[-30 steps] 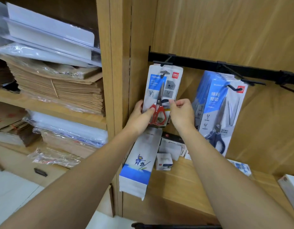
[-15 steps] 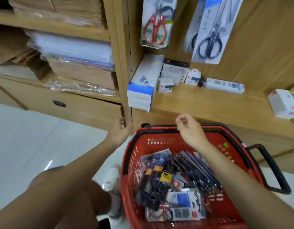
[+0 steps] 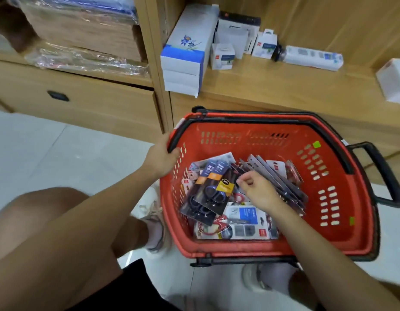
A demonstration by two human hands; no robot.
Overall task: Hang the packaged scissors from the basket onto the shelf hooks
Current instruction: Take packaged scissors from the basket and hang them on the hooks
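A red basket (image 3: 239,138) stands on the floor below the wooden shelf. Several packaged scissors lie in it: dark packs with black-handled scissors (image 3: 213,189), grey packs on edge (image 3: 275,178), and a blue-and-white pack with red scissors (image 3: 244,223). My left hand (image 3: 160,158) grips the basket's left rim, thumb inside. Down inside the basket, my right hand (image 3: 255,189) hovers just over the packs with fingers curled, and I see nothing between them. The shelf hooks are out of view.
The low wooden shelf (image 3: 284,86) carries a tall white-and-blue box (image 3: 185,52) and several small boxes. To the left is a drawer with a black handle (image 3: 58,96). The basket's black pull handle (image 3: 383,171) sticks out right. My knee (image 3: 48,221) and shoes sit beside the basket.
My view dropped from the hung red scissors pack to the basket. My left hand moved from the shelf post onto the basket rim, and my right hand lowered into the basket.
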